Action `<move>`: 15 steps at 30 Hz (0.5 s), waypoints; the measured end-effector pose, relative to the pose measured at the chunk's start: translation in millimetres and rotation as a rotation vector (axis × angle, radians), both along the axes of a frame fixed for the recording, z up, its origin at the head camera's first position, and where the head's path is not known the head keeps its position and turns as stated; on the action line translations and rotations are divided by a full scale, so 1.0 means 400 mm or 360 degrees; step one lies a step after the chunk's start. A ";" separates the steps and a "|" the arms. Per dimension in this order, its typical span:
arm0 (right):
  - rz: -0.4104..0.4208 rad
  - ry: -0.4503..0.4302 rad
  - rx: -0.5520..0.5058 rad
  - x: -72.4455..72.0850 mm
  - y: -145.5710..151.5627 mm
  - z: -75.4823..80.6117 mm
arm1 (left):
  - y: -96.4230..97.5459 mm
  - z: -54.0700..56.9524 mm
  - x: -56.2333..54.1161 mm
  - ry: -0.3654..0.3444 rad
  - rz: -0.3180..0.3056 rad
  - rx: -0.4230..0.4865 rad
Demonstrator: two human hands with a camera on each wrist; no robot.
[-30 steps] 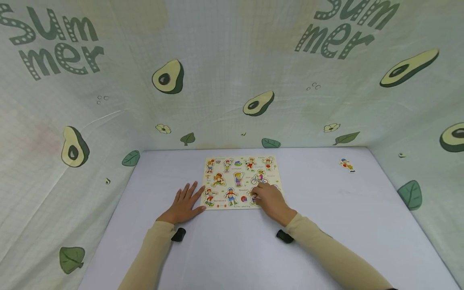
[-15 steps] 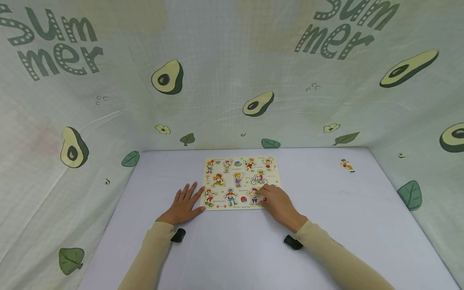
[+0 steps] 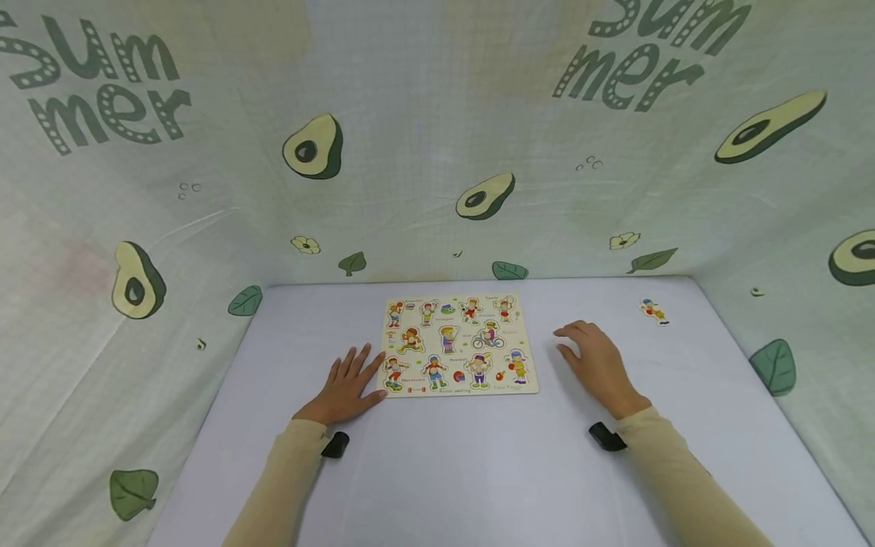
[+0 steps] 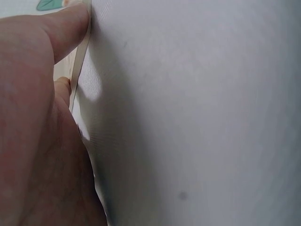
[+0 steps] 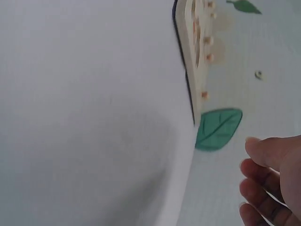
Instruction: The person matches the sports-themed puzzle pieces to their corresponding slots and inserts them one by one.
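A cream peg puzzle board [image 3: 519, 341], set with several cartoon figures playing sports, lies flat on the table. My left hand [image 3: 342, 390] is spread at its left edge, with fingertips touching the board; the left wrist view shows the thumb against the board's side [image 4: 81, 52]. To the right of the board, my right hand [image 3: 598, 368] is held above the table with bent fingers and nothing in them. In the right wrist view, its thumb and fingers [image 5: 256, 190] stand apart. One loose figure piece [image 3: 654, 312] lies at the back right, beyond this hand.
The white table [image 3: 444, 471] meets a cloth backdrop [image 3: 410, 152] printed with avocados and leaves behind and at both sides. Small knobs [image 5: 207, 41] stick up from the board. A black device [image 3: 607, 437] is on the right wrist and another [image 3: 336, 444] on the left.
My right hand has left the board's lower right figures and moved right, uncovering the two figures there. My left hand stays where it was.
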State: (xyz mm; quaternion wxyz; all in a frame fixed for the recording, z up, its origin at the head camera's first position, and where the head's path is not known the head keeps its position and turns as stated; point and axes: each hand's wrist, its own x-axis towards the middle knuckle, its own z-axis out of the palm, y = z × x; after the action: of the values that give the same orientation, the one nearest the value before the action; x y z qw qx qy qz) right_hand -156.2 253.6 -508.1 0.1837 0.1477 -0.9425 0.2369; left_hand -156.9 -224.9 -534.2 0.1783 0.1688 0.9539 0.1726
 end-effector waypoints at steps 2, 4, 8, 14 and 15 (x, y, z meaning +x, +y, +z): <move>-0.0058 0.0005 -0.0014 -0.006 0.048 -0.002 | -0.001 0.000 0.000 -0.0004 -0.0003 0.0003; -0.0112 0.0002 -0.0017 -0.010 0.095 -0.003 | 0.000 0.002 0.001 -0.0005 -0.0004 0.0006; -0.0194 -0.0031 0.0004 -0.017 0.181 -0.007 | 0.001 0.006 0.003 -0.0008 -0.0004 0.0016; -0.0285 -0.0089 0.0020 -0.025 0.272 -0.018 | -0.001 0.004 0.003 0.0000 0.0000 -0.0008; -0.0298 -0.0108 0.0025 -0.027 0.284 -0.020 | -0.001 0.005 0.003 0.0001 0.0001 -0.0011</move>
State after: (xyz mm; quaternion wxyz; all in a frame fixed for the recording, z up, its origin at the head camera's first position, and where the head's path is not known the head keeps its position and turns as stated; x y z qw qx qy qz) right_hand -167.0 367.0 -516.3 0.1719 0.0525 -0.9597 0.2162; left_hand -155.6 -225.2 -532.4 0.1787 0.1680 0.9545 0.1694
